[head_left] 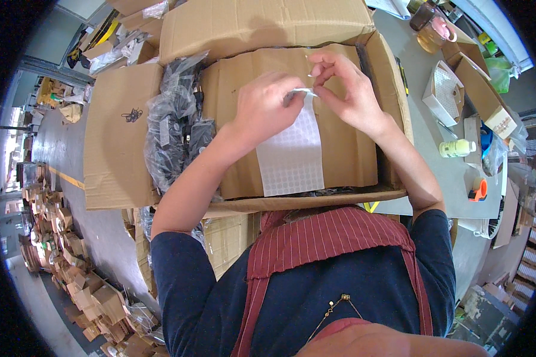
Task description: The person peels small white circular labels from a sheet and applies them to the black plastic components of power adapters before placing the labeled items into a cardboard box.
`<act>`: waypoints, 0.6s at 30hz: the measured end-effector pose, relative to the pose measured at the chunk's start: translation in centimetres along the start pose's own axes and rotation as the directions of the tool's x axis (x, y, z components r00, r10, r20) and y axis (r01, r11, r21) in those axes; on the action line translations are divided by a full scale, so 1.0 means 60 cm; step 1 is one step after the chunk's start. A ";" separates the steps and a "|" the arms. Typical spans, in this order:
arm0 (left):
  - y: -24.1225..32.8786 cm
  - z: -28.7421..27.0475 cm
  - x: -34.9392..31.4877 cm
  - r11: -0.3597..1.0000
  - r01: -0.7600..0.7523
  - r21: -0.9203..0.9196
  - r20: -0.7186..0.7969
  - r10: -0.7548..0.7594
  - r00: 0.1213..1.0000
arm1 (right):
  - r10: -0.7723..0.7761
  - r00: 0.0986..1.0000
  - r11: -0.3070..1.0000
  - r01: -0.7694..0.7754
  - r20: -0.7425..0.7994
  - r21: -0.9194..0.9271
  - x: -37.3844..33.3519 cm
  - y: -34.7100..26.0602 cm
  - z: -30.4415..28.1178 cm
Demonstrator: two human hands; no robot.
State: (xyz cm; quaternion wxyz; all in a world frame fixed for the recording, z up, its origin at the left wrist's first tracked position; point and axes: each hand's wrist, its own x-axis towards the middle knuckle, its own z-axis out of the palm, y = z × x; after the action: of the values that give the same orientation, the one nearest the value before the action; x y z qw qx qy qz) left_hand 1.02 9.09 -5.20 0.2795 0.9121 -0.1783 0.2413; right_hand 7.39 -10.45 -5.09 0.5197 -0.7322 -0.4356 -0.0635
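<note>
A white sheet of small round stickers (292, 152) hangs over the open cardboard box in front of me. My left hand (271, 104) is closed on its upper end, which is folded over at the fingers. At the folded edge, my right hand (348, 89) pinches with thumb and a fingertip, the other fingers curled above. Tiny white bits, perhaps stickers, show by those fingertips. Beneath both hands lies a brown cardboard sheet (351, 154) inside the cardboard box (268, 24). Black cables and plugs in clear plastic bags (175, 122) fill the box's left side.
On the grey table (420, 128) to the right stand a pale yellow-green bottle (457, 148), an orange tape dispenser (478, 189), a white open carton (443, 92) and a jug of amber liquid (433, 37). Many cardboard boxes (95, 297) are piled on the floor at left.
</note>
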 end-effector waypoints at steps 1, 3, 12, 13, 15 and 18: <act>0.001 0.000 -0.001 1.000 -0.002 0.004 0.012 0.002 1.000 | 0.032 0.999 0.999 -0.032 0.003 0.005 0.000 0.000 0.000; 0.002 -0.001 -0.001 1.000 0.011 -0.003 0.019 -0.011 1.000 | -0.002 1.000 1.000 0.002 -0.007 -0.017 0.001 0.005 0.001; 0.000 0.002 -0.002 0.998 -0.056 -0.036 0.002 0.056 0.998 | 0.018 1.000 0.998 -0.017 -0.019 0.053 -0.001 0.010 0.000; -0.001 0.004 -0.001 0.996 -0.068 -0.048 -0.011 0.068 0.998 | 0.045 0.999 0.994 -0.043 -0.023 0.100 -0.001 0.011 0.000; 0.002 0.003 -0.002 0.997 -0.052 -0.059 0.016 0.053 0.998 | 0.092 0.995 0.984 -0.085 -0.035 0.156 -0.002 0.012 0.001; 0.002 0.004 -0.005 0.998 -0.022 -0.057 0.067 0.026 0.997 | 0.192 0.980 0.959 -0.176 -0.050 0.224 -0.002 0.013 -0.003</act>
State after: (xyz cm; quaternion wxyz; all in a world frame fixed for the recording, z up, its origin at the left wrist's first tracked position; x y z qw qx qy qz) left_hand 0.83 8.93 -5.49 0.2957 0.9093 -0.2054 0.2085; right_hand 7.95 -10.74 -5.64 0.6158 -0.7054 -0.3511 0.0073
